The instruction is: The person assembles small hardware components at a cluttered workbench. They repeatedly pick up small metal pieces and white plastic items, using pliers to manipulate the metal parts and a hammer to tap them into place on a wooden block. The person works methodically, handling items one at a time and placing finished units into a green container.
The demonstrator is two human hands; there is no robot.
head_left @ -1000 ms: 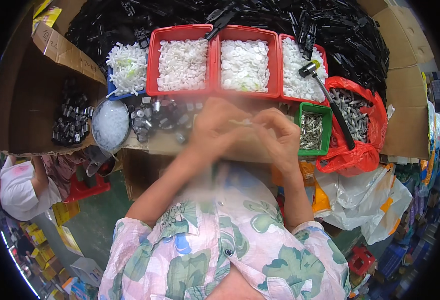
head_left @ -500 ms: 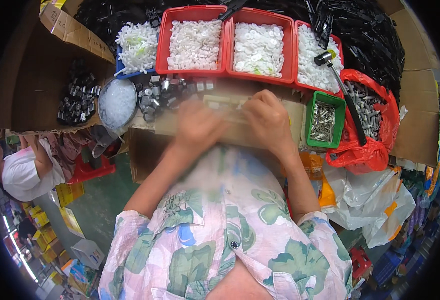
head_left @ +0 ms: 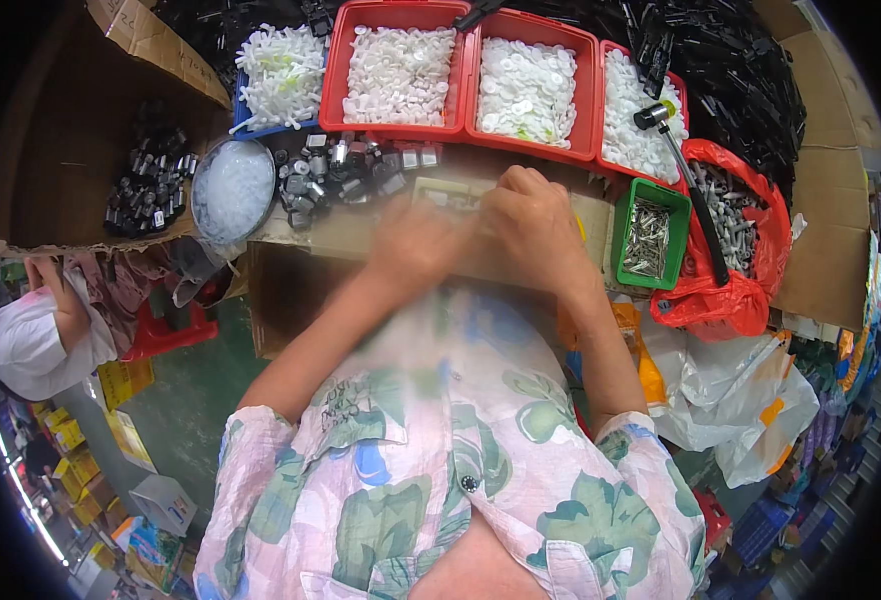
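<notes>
A pale cream block with recesses (head_left: 451, 193) lies on the cardboard-covered bench, at its near edge, with small pieces in it too blurred to name. My right hand (head_left: 535, 222) is at the block's right end, fingers bent and pinched together; whatever they hold is hidden. Smeared by motion, my left hand (head_left: 421, 240) is just in front of the block, close to my right hand, and its fingers cannot be read. Left of the block lie several small metal-and-black cylindrical parts (head_left: 306, 185).
Red trays (head_left: 471, 75) of white plastic pieces line the back. A green tray (head_left: 618, 245) of metal pins and a red bag (head_left: 783, 235) of grey parts stand right; a hammer (head_left: 702, 205) leans there. Left are a clear bowl (head_left: 233, 190) and a carton (head_left: 51, 170). Another person (head_left: 36, 340) sits far left.
My left hand has moved a little right, closer to my right hand. My right hand stays at the block's right end. The whole view has shifted slightly.
</notes>
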